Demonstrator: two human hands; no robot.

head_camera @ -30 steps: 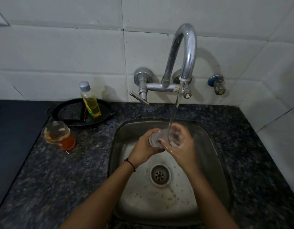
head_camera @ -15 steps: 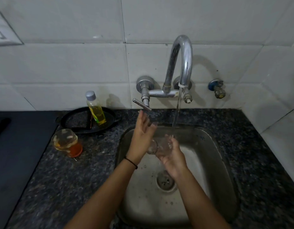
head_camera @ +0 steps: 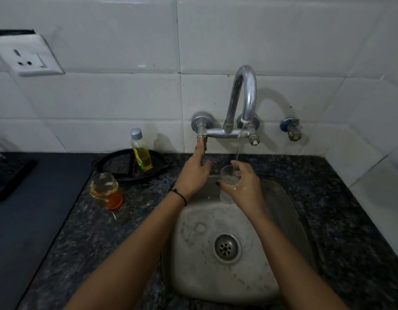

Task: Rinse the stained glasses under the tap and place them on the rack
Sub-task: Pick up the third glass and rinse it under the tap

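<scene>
White tiled wall backed a dark speckled counter (head_camera: 126, 231) and a steel sink (head_camera: 289, 220) under a curved tap (head_camera: 242, 95) running a thin stream. At ten o'clock from the drain, the left hand (head_camera: 194, 173) reached up from its extended forearm with fingers loose and spread, its fingertip (head_camera: 200, 143) touching the tap lever (head_camera: 202, 137) and gripping nothing. Toward twelve o'clock the right hand (head_camera: 244, 184) curled its fingers (head_camera: 240, 167) around a clear glass (head_camera: 228, 177), held upright above the basin beneath the stream.

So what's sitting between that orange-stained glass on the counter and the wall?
In the head view, a black pan with a bottle of yellow liquid standing in it lies between the orange-stained glass and the wall.
</scene>
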